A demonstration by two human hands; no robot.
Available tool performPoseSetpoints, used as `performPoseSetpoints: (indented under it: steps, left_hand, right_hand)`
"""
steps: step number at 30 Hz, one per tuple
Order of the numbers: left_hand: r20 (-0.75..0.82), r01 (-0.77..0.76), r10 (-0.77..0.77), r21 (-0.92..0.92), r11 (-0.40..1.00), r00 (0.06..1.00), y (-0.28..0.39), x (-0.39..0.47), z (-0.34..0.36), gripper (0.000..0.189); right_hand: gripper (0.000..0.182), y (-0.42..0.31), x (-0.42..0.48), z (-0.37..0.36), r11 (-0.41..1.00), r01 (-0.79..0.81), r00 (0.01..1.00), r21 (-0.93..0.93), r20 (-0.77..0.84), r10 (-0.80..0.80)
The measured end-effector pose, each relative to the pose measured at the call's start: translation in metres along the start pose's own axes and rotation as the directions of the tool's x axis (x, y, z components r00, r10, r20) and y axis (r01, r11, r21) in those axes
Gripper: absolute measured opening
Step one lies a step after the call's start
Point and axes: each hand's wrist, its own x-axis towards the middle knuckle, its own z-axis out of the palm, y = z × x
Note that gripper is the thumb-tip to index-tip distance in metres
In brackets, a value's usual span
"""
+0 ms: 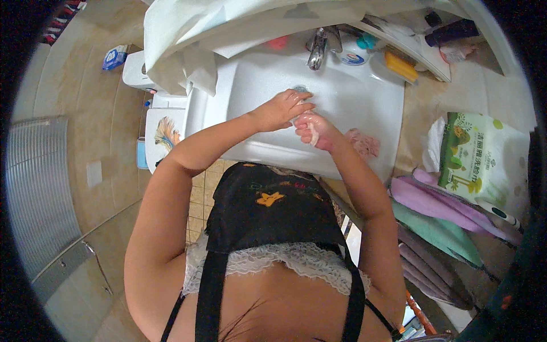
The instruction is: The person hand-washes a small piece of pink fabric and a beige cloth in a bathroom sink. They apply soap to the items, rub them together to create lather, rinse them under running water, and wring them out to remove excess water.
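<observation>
Over the white washbasin (256, 72) my two hands meet, close to the drain (301, 89). My right hand (319, 130) is curled into a fist around a small pale wet cloth (314, 136), part of which shows between the fingers. My left hand (280, 110) comes in from the other side, its fingers bent over the upper end of the same cloth; its thumb side is partly hidden. Both hands look wet. To the right of my right wrist, a crumpled pink cloth (365, 143) lies in the basin. The chrome faucet (316, 53) stands beyond my hands.
A labelled bottle (352, 57) and a yellow block (401, 67) sit along the basin's back right. White sheeting (183, 34) hangs over the back left. At right are a green-and-white face towel pack (470, 158), a lilac towel (436, 201) and a green towel (440, 233).
</observation>
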Motion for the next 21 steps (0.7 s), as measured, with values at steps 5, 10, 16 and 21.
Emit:
performPoseSetpoints:
  steps: [5,10,16,21]
  left_hand:
    - [0.355,0.164,-0.181,0.077,0.983,0.917,-0.014,0.016,0.002,0.03]
    - [0.374,0.406,-0.328,-0.151,0.901,0.868,-0.023,0.032,-0.013,0.028]
    - [0.713,0.655,-0.387,-0.697,-0.292,0.585,0.009,0.02,-0.008,0.022]
    - [0.712,0.565,-0.301,-0.692,-0.448,0.634,0.019,0.008,-0.006,0.024]
  right_hand:
    - [0.022,0.004,0.009,0.011,0.608,0.118,0.909,-0.785,-0.161,-0.384]
    - [0.03,-0.04,0.009,0.003,-0.067,-0.079,0.786,-0.995,-0.021,-0.617]
    - [0.022,-0.039,0.015,-0.012,-0.31,0.083,0.639,-0.947,0.29,-0.713]
    - [0.02,-0.021,0.018,-0.007,-0.213,0.112,0.652,-0.971,0.233,-0.722]
